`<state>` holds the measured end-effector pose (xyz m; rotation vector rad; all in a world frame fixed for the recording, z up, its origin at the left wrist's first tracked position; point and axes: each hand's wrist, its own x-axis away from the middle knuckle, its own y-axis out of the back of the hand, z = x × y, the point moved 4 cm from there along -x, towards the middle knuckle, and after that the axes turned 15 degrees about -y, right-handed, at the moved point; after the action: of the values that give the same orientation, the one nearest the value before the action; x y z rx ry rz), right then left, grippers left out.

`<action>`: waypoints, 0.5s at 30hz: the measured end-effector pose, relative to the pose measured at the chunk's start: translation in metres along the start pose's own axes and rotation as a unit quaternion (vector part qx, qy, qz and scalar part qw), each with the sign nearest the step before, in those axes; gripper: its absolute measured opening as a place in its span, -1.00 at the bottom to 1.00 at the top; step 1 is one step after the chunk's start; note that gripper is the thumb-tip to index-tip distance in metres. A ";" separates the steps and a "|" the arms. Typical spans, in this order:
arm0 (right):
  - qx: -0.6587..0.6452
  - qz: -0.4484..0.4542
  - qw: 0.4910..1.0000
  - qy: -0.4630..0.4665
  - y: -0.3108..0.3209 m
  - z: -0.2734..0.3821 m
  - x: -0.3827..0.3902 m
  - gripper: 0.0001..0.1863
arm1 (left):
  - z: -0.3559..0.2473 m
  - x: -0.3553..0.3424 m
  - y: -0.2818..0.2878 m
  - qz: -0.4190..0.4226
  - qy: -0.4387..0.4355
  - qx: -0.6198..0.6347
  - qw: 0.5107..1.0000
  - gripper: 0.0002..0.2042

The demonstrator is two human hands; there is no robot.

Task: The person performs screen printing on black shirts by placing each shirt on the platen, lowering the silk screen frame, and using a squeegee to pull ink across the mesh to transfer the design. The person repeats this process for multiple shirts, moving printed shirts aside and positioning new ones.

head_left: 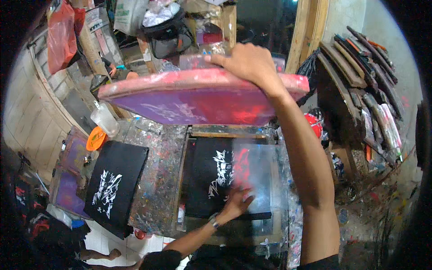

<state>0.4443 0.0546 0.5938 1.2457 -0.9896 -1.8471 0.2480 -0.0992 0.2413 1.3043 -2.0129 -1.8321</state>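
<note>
My right hand (252, 65) is closed over the top edge of a screen-printing frame (148, 83), which stands tilted up with its purple and red mesh facing me. Below it, a black fabric piece (202, 175) with a jagged white print lies flat on the printing board. A clear, hazy sheet (261, 180) covers the fabric's right part, where red marks show. At this sheet's lower left edge is my left hand (236, 204), a watch on its wrist. Its fingers are bent, apparently gripping the sheet, though slightly blurred.
Left of the board, another black printed piece (110, 184) lies on the paint-spattered table (155, 193). An orange bowl (96, 138) and a whitish plastic jug (104, 119) stand behind it. Another person's hand (114, 254) shows at lower left. Stacked squeegees (373, 72) lean at the right.
</note>
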 end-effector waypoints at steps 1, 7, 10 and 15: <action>-0.022 -0.037 0.999 0.023 0.004 0.006 0.016 -0.07 | -0.011 -0.020 0.020 -0.059 -0.026 0.045 0.997 -0.46; -0.006 -0.055 0.996 0.068 -0.032 0.012 0.165 -0.32 | 0.029 -0.055 0.199 -0.169 -0.009 -0.256 0.952 -0.21; -0.035 -0.134 0.976 0.170 -0.082 -0.005 0.269 -0.47 | 0.064 0.029 0.157 0.092 -0.066 -0.157 0.981 -0.48; -0.005 0.255 0.962 0.100 -0.192 -0.048 0.341 -0.55 | 0.059 0.139 0.063 0.132 -0.084 -0.083 0.984 -0.59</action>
<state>0.3628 -0.1568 0.2714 1.0256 -1.0659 -1.2994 0.0947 -0.1513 0.2194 0.8199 -1.9479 -1.9852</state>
